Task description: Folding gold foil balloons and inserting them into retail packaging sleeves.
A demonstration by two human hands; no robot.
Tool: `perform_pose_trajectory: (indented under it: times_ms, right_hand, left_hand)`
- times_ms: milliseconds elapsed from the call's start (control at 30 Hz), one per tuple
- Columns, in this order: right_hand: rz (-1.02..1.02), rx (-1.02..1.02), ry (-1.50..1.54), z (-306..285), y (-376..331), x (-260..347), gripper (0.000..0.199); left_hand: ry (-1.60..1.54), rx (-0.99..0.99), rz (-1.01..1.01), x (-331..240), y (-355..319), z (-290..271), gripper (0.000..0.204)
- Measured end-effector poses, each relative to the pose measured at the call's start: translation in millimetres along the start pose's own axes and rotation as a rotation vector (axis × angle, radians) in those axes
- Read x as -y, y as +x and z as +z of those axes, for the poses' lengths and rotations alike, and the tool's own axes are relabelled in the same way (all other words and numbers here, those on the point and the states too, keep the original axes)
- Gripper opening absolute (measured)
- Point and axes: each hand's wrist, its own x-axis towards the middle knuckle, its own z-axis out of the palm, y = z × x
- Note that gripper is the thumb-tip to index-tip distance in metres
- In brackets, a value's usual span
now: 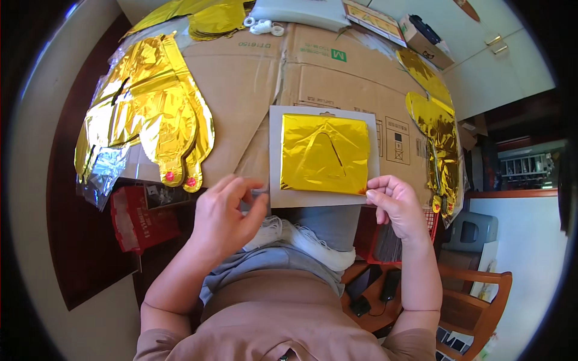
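Observation:
A folded gold foil balloon (325, 153) lies flat on a pale grey card (275, 180) at the near edge of the cardboard-covered table. My right hand (397, 206) is at the balloon's lower right corner, thumb and forefinger pinched on it. To the left of the card, my left hand (229, 210) hovers with thumb and forefinger curved and a gap between them; nothing shows in it. Its other fingers are partly hidden. Flat gold foil balloons (144, 102) with red-marked tips lie in a heap at the left.
More gold foil balloons (442, 141) hang over the right edge. White string bundles (301, 237) rest on my lap. At the back are a white packet (301, 11) and a cardboard box (426, 42). A red bag (141, 219) is below left; a wooden chair (475, 301) stands lower right.

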Motion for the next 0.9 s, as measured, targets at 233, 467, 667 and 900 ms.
perform_pose_trajectory:
  times_ms: [233, 467, 667, 900]
  right_hand:
    - [0.058, 0.050, -0.012, 6.1, -0.4, 8.3, 0.025]
    - [0.091, 0.086, 0.003, 0.3, 4.7, 3.8, 0.018]
    - [0.116, 0.143, 0.073, -3.0, 9.1, 6.8, 0.017]
    - [0.120, 0.195, 0.119, -8.5, 15.3, 6.0, 0.019]
  left_hand:
    - [-0.293, 0.194, -0.301, -13.3, 8.8, 5.9, 0.030]
    - [-0.855, 0.282, -0.553, -2.4, 12.9, 10.4, 0.032]
    - [-1.006, 0.279, -0.539, -2.8, 19.1, 10.6, 0.035]
    - [-0.947, 0.240, -0.473, -2.7, 18.3, 17.9, 0.036]
